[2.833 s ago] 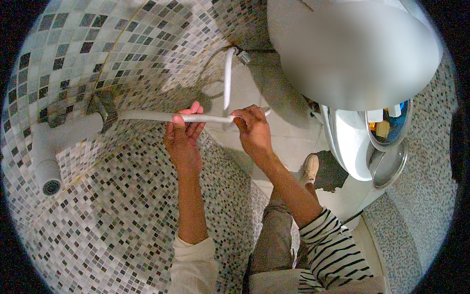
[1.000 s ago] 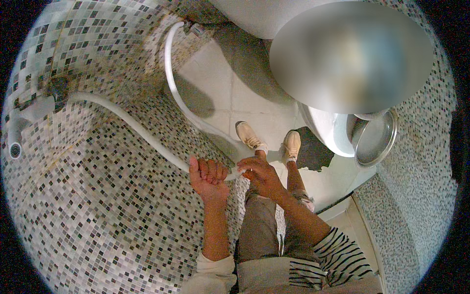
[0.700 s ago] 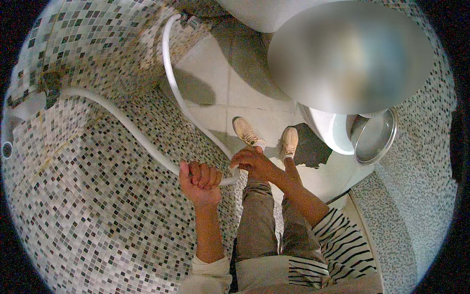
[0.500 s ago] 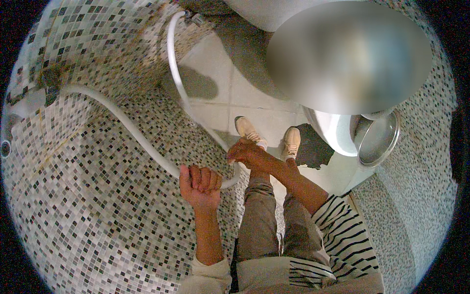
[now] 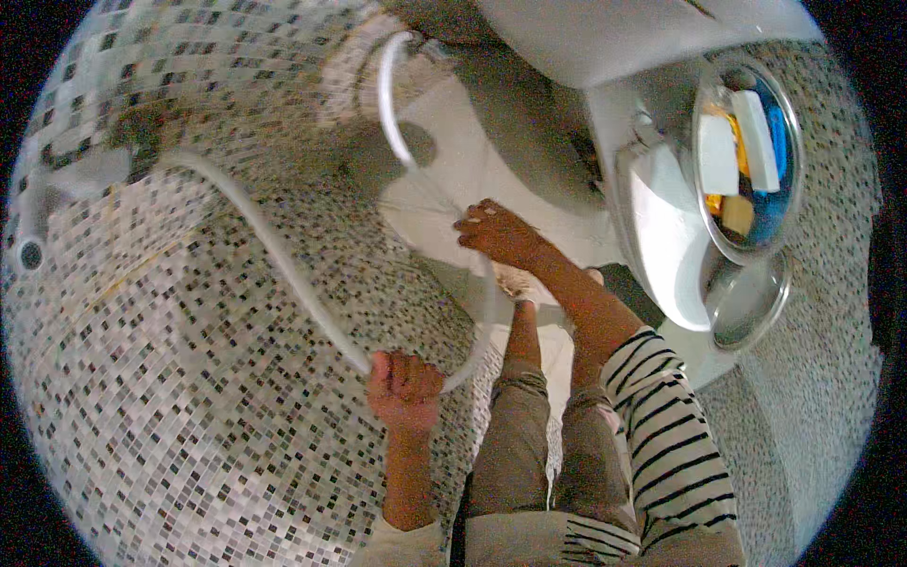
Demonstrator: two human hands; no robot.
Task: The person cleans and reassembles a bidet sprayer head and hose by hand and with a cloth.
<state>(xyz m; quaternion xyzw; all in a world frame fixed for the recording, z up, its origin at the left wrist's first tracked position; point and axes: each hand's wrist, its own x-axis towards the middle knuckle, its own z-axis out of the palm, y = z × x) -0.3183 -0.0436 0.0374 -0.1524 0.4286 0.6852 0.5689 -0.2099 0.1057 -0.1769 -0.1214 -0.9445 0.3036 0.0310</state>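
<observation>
Between the left fingers (image 5: 408, 374) and right fingers (image 5: 470, 223), a white hose (image 5: 283, 258) bows in a curve.
Wrapped tightly by the left, it passes under the right, bent over it farther forward above pale floor (image 5: 455, 134).

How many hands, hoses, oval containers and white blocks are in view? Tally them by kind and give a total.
Left hand and right hand: 2
Hose: 1
Oval container: 1
White blocks: 2
Total: 6

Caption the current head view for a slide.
Left hand grips a white hose looping up to the right hand beside mosaic tiles.
</observation>
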